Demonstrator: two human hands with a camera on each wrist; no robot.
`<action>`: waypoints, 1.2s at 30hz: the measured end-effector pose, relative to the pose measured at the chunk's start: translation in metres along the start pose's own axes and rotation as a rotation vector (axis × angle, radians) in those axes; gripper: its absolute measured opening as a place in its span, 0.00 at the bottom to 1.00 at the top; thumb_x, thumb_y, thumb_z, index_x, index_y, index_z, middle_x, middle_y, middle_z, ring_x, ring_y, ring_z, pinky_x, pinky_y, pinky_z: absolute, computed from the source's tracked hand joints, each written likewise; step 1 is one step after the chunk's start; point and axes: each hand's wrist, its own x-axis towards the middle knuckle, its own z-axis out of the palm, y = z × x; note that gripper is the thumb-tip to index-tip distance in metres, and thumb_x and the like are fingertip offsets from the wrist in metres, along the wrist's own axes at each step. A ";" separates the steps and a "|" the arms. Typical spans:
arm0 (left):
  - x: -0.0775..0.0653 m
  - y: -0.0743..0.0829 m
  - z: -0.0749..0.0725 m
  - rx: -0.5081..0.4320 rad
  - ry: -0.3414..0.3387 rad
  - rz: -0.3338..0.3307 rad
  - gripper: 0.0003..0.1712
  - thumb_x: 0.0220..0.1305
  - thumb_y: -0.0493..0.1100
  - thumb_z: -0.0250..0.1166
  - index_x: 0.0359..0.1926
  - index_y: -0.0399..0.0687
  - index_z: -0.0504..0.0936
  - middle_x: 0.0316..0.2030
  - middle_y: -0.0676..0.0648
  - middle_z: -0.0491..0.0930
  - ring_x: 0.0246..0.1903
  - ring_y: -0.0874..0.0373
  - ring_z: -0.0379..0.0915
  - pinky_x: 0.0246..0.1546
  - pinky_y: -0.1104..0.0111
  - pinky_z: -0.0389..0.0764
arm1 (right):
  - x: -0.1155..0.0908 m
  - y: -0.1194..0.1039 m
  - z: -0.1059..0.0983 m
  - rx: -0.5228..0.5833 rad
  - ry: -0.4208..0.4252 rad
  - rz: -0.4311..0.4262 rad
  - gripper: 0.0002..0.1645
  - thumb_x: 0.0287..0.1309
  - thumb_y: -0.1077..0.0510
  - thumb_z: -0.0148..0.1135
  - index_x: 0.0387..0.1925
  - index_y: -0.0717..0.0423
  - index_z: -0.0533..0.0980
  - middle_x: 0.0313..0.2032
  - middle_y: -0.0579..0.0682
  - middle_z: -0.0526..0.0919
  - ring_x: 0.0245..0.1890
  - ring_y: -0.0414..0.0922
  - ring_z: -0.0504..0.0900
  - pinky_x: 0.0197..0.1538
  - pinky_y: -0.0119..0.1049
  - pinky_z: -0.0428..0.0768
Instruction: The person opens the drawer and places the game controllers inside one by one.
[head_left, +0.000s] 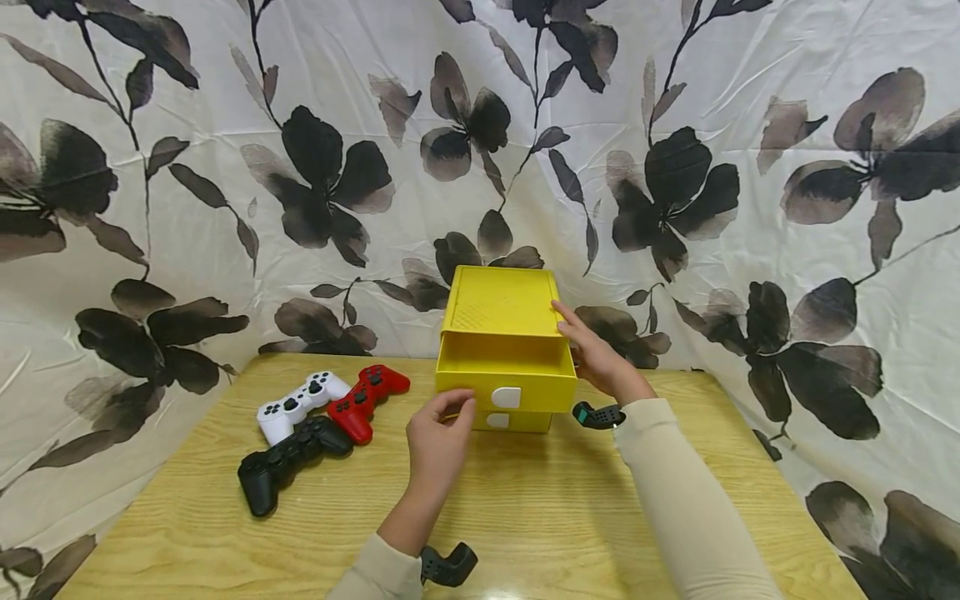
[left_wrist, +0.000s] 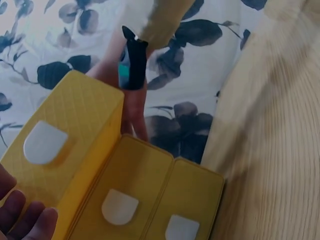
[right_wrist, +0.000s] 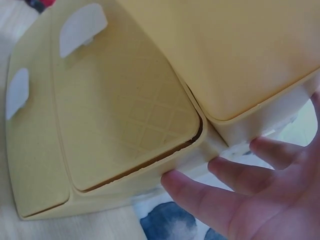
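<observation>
A yellow drawer box (head_left: 501,302) stands upright on the table, with its top drawer (head_left: 457,379) pulled out. Each drawer front carries a white rounded tab; the left wrist view shows two shut drawers (left_wrist: 127,175) below the pulled-out one. Inside the top drawer, only bare yellow walls show. My left hand (head_left: 437,442) touches the left part of that drawer's front with bent fingers, left of its tab (head_left: 506,397). My right hand (head_left: 600,358) rests against the box's right side, its fingers (right_wrist: 200,197) spread and nearly straight.
Left of the box, a white game controller (head_left: 300,404), a red one (head_left: 365,404) and a black one (head_left: 288,458) lie close together on the wooden table (head_left: 547,517). Behind the table hangs a floral cloth (head_left: 525,183). A black strap device (head_left: 598,415) is at the right wrist.
</observation>
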 end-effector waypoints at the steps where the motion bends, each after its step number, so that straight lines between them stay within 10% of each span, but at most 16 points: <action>1: 0.001 -0.001 -0.002 0.009 0.001 0.005 0.05 0.59 0.37 0.68 0.37 0.45 0.88 0.33 0.46 0.86 0.33 0.60 0.80 0.35 0.77 0.81 | 0.000 0.000 0.000 0.000 -0.001 0.000 0.36 0.73 0.37 0.36 0.75 0.25 0.37 0.77 0.49 0.36 0.73 0.68 0.49 0.66 0.69 0.59; 21: 0.018 -0.033 -0.058 0.262 0.063 0.077 0.05 0.57 0.35 0.63 0.34 0.45 0.84 0.31 0.48 0.85 0.30 0.62 0.76 0.32 0.76 0.78 | 0.000 0.000 0.001 -0.016 0.011 -0.003 0.35 0.72 0.36 0.35 0.75 0.25 0.38 0.77 0.48 0.35 0.73 0.68 0.48 0.66 0.69 0.59; 36: 0.038 -0.061 -0.103 0.733 -0.225 -0.001 0.20 0.63 0.46 0.59 0.55 0.45 0.79 0.48 0.39 0.81 0.48 0.44 0.75 0.48 0.48 0.76 | -0.002 -0.001 0.002 -0.032 0.012 -0.008 0.36 0.71 0.35 0.35 0.75 0.25 0.38 0.77 0.49 0.37 0.74 0.67 0.48 0.66 0.69 0.58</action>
